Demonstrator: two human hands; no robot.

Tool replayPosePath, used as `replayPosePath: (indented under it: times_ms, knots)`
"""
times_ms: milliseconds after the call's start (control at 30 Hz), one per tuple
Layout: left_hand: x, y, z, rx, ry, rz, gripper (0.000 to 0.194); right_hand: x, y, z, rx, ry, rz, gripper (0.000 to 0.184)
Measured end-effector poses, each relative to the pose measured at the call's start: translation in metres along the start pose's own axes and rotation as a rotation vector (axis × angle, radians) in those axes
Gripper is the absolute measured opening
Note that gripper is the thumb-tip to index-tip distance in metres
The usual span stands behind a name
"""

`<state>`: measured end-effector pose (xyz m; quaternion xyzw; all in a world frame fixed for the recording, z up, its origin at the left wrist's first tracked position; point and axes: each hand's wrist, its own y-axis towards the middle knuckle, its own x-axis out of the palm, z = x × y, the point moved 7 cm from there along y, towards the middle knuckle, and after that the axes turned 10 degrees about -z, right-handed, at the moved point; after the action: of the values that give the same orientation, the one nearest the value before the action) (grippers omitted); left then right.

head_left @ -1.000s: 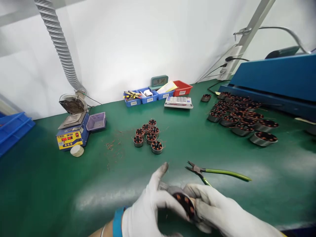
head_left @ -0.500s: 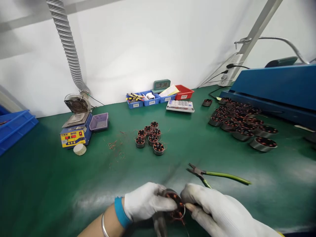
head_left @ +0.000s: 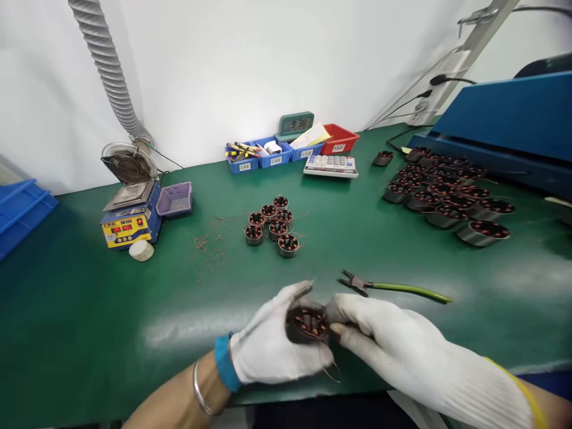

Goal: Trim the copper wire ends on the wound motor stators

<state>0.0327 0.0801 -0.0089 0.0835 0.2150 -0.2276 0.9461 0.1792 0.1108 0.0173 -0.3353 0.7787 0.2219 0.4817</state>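
Near the table's front edge, my left hand (head_left: pixel 277 342), in a white glove with a blue cuff, is closed round a motor stator (head_left: pixel 309 325), a dark ring with copper windings. Its open side faces up toward me, and thin copper wire ends (head_left: pixel 331 370) trail from its lower side. My right hand (head_left: pixel 379 333), also white-gloved, pinches at the stator's right edge; its thumb and fingertips touch the rim there. Whether a wire lies between those fingertips I cannot make out. Just beyond my right hand lie green-handled cutting pliers (head_left: pixel 393 287), jaws pointing left.
A small group of stators (head_left: pixel 288 244) stands mid-table, with copper wire scraps (head_left: pixel 208 244) to its left. More stators (head_left: pixel 482 232) crowd the right side by a blue machine (head_left: pixel 509 119). A solder pot (head_left: pixel 129 223), purple tray (head_left: pixel 175 199) and calculator (head_left: pixel 331 165) stand farther back.
The view has tipped downward, showing the table's front edge. The stator has turned face up in my left hand, whose fingers have spread round it. My right fingertips remain at its right edge.
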Motion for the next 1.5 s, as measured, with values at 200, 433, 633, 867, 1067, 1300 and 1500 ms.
replayPosePath:
  times_ms: [200,433,633,867,1067,1300,1500]
  knots:
    - [0.0,0.009,-0.002,-0.023,0.542,0.071,0.056,0.022,0.003,-0.002,-0.123,-0.207,0.244,0.015]
    - [-0.005,0.011,-0.012,-0.116,0.446,-0.02,0.091,0.012,-0.031,0.034,0.078,0.273,0.642,0.021]
    - [-0.006,0.012,-0.011,-0.14,0.42,-0.031,0.096,0.026,-0.002,0.003,-0.18,-0.231,0.297,0.021]
    - [-0.015,0.013,-0.007,-0.161,0.22,-0.03,0.108,0.003,-0.014,0.006,-0.199,-0.306,0.293,0.022]
    - [-0.055,0.006,0.0,-0.183,0.063,0.088,0.013,0.011,-0.007,-0.041,-0.252,-0.168,0.27,0.02]
    - [-0.102,-0.009,-0.01,-0.449,0.678,0.133,0.013,0.024,-0.005,-0.039,-0.292,-0.229,0.301,0.02]
    - [-0.065,0.001,-0.014,-0.352,-0.026,0.058,0.065,0.021,-0.003,-0.044,-0.339,-0.178,0.327,0.017]
